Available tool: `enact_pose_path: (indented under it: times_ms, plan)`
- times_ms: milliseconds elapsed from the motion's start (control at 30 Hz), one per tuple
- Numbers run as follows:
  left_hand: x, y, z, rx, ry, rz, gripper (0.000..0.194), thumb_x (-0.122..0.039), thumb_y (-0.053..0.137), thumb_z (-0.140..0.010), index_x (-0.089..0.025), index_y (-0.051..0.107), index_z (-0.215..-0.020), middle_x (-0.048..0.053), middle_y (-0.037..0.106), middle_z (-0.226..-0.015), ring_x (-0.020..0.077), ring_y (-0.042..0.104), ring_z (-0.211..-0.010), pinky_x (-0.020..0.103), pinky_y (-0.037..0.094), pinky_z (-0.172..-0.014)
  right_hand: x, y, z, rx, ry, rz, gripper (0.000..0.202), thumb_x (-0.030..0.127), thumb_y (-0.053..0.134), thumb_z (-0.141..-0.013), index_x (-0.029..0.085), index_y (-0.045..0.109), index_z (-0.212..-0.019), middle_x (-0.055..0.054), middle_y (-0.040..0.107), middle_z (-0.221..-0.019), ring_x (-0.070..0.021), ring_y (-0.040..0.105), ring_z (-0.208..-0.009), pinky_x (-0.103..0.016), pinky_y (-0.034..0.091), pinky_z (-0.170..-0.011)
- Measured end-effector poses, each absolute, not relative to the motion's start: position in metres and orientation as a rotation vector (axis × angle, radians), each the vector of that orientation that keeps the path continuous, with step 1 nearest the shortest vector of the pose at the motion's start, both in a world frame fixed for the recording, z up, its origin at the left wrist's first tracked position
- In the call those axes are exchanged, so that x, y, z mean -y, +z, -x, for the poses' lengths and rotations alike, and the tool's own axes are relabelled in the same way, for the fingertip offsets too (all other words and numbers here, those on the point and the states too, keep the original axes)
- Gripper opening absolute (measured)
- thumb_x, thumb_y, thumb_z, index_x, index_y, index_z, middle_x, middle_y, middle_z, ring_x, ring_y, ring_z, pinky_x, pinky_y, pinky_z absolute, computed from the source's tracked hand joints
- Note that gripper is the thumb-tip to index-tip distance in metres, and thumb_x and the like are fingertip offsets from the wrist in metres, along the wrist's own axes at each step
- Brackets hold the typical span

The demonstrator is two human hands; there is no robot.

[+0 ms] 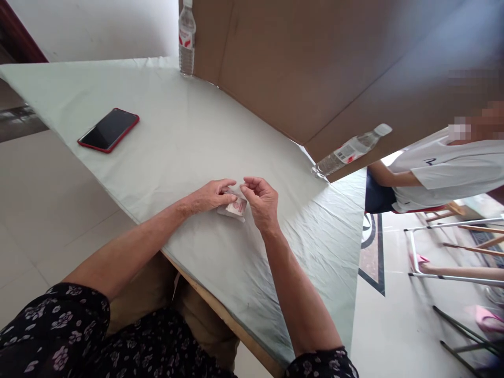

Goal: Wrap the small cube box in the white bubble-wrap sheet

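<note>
A small white packet (236,206) with reddish print lies on the pale green cloth near the table's front edge. It looks like it has a clear wrapper, but its exact kind is not plain. My left hand (212,196) holds it from the left, thumb on top and fingers along its far side. Just to the right, my right hand (262,202) is raised with thumb and forefinger drawn together in a pinch. Whatever may be between those fingertips is too small to make out.
A phone (109,130) in a red case lies to the left. Two water bottles (187,39) stand against a brown cardboard panel (275,63) along the far side. At the right, a person in a white shirt (452,168) sits beyond the panel's end.
</note>
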State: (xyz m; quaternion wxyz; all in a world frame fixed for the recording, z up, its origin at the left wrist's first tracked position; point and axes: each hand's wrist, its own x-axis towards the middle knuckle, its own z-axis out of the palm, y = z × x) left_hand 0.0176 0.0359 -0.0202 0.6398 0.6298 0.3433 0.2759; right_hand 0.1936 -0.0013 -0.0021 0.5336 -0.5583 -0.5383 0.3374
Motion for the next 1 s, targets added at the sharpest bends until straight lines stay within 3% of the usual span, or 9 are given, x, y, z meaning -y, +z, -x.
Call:
enact_pose_path:
  times_ms: [133,267,467,567,633,800,867,1000]
  plan:
    - [-0.036,-0.025,-0.020,-0.868,0.672,-1.610,0.071,-0.048,0.058,-0.087,-0.009,0.052,-0.146,0.013,0.072,-0.118,0.0260,0.067,-0.104,0.037,0.051,-0.090,0.015,-0.002,-0.189,1.381,0.650,1.389,0.018,0.031,0.067,-0.080,0.024,0.072,-0.096,-0.001,0.075,-0.085,-0.0196,0.067,-0.084,-0.039,0.050,-0.088]
    - [-0.036,-0.028,-0.019,-0.948,0.712,-1.799,0.057,-0.044,0.046,-0.094,-0.012,0.059,-0.140,0.013,0.069,-0.130,0.0272,0.062,-0.121,0.039,0.045,-0.106,0.029,-0.009,-0.185,1.484,0.510,1.438,0.011,0.032,0.063,-0.086,0.026,0.071,-0.090,-0.002,0.075,-0.087,-0.0224,0.066,-0.089,-0.043,0.048,-0.095]
    - [-0.036,-0.027,-0.019,-0.918,0.728,-1.786,0.056,-0.041,0.046,-0.093,-0.010,0.060,-0.138,0.014,0.070,-0.129,0.0282,0.061,-0.125,0.041,0.041,-0.113,0.043,-0.015,-0.189,1.800,0.329,1.379,0.013,0.028,0.061,-0.091,0.030,0.073,-0.086,-0.005,0.077,-0.096,-0.0280,0.065,-0.111,-0.051,0.035,-0.110]
    - [-0.034,-0.025,-0.019,-0.890,0.719,-1.738,0.057,-0.042,0.046,-0.093,-0.011,0.058,-0.139,0.014,0.071,-0.127,0.0270,0.063,-0.120,0.039,0.044,-0.109,0.044,-0.016,-0.199,1.585,0.351,1.375,0.014,0.033,0.058,-0.093,0.029,0.072,-0.095,-0.005,0.076,-0.101,-0.0262,0.066,-0.109,-0.048,0.041,-0.107]
    - [-0.033,-0.023,-0.019,-0.868,0.708,-1.681,0.058,-0.043,0.046,-0.093,-0.011,0.056,-0.141,0.013,0.071,-0.127,0.0254,0.065,-0.115,0.036,0.048,-0.102,0.041,-0.019,-0.207,1.450,0.451,1.355,0.023,0.040,0.061,-0.091,0.027,0.068,-0.108,-0.007,0.074,-0.115,-0.0261,0.064,-0.114,-0.047,0.046,-0.103]
    - [-0.031,-0.021,-0.019,-0.887,0.708,-1.586,0.063,-0.047,0.053,-0.088,-0.010,0.054,-0.139,0.014,0.072,-0.122,0.0222,0.068,-0.095,0.033,0.052,-0.083,0.035,-0.036,-0.215,1.521,0.758,1.295,0.081,0.062,0.075,-0.075,0.025,0.050,-0.142,-0.014,0.055,-0.148,-0.0312,0.054,-0.135,-0.049,0.047,-0.107]
    - [-0.030,-0.019,-0.019,-0.897,0.738,-1.557,0.064,-0.047,0.056,-0.085,-0.008,0.056,-0.136,0.014,0.074,-0.115,0.0207,0.068,-0.088,0.031,0.052,-0.078,0.036,-0.041,-0.211,1.624,0.758,1.309,0.090,0.061,0.080,-0.071,0.024,0.046,-0.146,-0.016,0.053,-0.151,-0.0326,0.052,-0.138,-0.051,0.041,-0.114]
    - [-0.029,-0.017,-0.019,-0.934,0.799,-1.556,0.058,-0.045,0.064,-0.080,-0.010,0.062,-0.126,0.008,0.074,-0.097,0.0180,0.067,-0.080,0.029,0.051,-0.073,0.038,-0.044,-0.203,1.736,0.635,1.366,0.080,0.047,0.079,-0.077,0.023,0.047,-0.146,-0.014,0.063,-0.139,-0.0307,0.059,-0.128,-0.049,0.042,-0.112]
